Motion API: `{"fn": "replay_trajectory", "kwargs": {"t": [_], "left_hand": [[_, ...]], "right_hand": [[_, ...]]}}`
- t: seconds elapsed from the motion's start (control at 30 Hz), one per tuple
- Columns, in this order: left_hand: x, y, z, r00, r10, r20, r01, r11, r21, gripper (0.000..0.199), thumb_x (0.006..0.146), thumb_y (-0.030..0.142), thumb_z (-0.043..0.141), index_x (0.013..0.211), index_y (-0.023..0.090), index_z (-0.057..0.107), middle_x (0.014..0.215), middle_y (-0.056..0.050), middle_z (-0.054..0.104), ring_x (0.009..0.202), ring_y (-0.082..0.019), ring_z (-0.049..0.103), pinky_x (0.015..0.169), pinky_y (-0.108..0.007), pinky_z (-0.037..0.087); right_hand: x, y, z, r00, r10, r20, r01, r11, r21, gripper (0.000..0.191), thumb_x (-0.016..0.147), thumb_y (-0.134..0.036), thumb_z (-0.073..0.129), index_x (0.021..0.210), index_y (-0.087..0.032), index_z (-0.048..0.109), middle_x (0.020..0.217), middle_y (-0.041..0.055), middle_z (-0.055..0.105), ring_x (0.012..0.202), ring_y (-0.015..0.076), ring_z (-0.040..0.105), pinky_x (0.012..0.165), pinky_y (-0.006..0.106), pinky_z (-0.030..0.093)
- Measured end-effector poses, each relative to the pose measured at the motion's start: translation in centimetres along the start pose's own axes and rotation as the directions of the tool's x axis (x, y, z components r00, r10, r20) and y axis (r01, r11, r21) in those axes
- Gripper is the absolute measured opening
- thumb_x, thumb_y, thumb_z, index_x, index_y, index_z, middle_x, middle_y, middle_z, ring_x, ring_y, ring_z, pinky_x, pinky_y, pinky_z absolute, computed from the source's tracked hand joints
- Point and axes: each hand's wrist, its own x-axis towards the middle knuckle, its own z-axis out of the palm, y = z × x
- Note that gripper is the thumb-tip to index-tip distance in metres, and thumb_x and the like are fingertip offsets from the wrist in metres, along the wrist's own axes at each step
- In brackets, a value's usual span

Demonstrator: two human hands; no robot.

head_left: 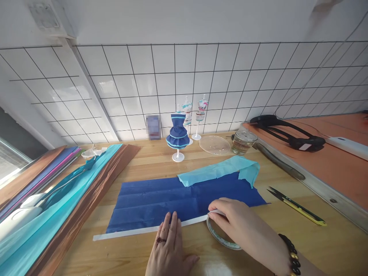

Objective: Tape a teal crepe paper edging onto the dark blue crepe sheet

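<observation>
A navy blue sheet [152,201], paper or thin cloth with faint fold lines, lies flat on the wooden table. White tape [129,232] runs along its near edge, its end sticking out past the left corner. My left hand [169,245] lies flat over the tape near the middle, fingers stretched out. To its right, my right hand [238,222] grips a roll of tape [225,243], with the strip pulled taut between roll and sheet. Over the sheet's far right part rests a crumpled light blue strip [215,171].
Yellow-and-black snips [299,207] lie at right. Behind stand a dress form in a navy dress [178,132], two more forms, a clear disc [214,145] and a glass jar [243,142]. Coloured sheets [86,172] and a white mouse-like object [20,218] fill the left side.
</observation>
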Motion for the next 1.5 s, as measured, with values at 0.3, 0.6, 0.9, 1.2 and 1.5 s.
{"fn": "replay_trajectory", "kwargs": {"t": [0.3,0.6,0.9,1.2,1.5], "left_hand": [[0.1,-0.1,0.0,0.999,0.037,-0.01,-0.036,0.997,0.069,0.065,0.076,0.044,0.055,0.126,0.004,0.044,0.131,-0.015,0.049,0.118,-0.026,0.046,0.087,-0.028,0.047],[0.7,0.6,-0.4,1.0,0.006,0.008,-0.006,0.998,0.061,0.075,0.067,0.04,0.063,0.134,0.024,0.035,0.128,-0.014,0.051,0.116,-0.031,0.049,0.078,-0.031,0.05],[0.6,0.6,0.1,1.0,0.018,-0.002,-0.018,0.998,0.06,0.077,0.063,0.045,0.067,0.132,0.025,0.04,0.127,-0.018,0.05,0.113,-0.034,0.051,0.076,-0.034,0.052],[1.6,0.8,-0.1,0.998,0.055,-0.013,-0.055,0.998,0.044,0.064,0.073,0.058,0.055,0.125,0.022,0.048,0.13,-0.012,0.05,0.116,-0.027,0.049,0.084,-0.03,0.048],[2.7,1.3,-0.2,0.995,0.085,-0.055,-0.082,0.995,0.053,0.069,0.077,0.071,0.037,0.129,0.027,0.044,0.126,-0.013,0.054,0.113,-0.029,0.053,0.083,-0.034,0.049]], "right_hand": [[0.8,0.6,0.6,1.0,-0.003,-0.027,0.001,0.996,-0.092,0.029,0.089,-0.021,0.042,0.067,-0.021,0.059,0.07,0.0006,0.064,0.066,0.0161,0.058,0.059,0.025,0.036],[1.7,1.4,0.2,0.999,0.036,0.021,-0.037,0.998,0.054,0.023,0.085,-0.027,0.048,0.071,-0.022,0.066,0.068,-0.0004,0.068,0.063,0.016,0.059,0.056,0.023,0.036],[2.1,3.2,1.0,0.995,0.074,0.066,-0.081,0.991,0.109,0.025,0.082,-0.034,0.051,0.069,-0.02,0.066,0.065,0.0002,0.067,0.063,0.0158,0.059,0.054,0.022,0.034],[2.1,3.8,1.4,0.992,0.079,0.094,-0.092,0.985,0.147,0.029,0.083,-0.036,0.048,0.067,-0.019,0.064,0.064,0.0013,0.066,0.062,0.0152,0.058,0.052,0.022,0.032],[2.7,4.7,1.8,0.984,0.112,0.139,-0.138,0.972,0.19,0.028,0.079,-0.041,0.053,0.067,-0.018,0.061,0.063,0.001,0.064,0.059,0.0136,0.055,0.049,0.021,0.031]]}}
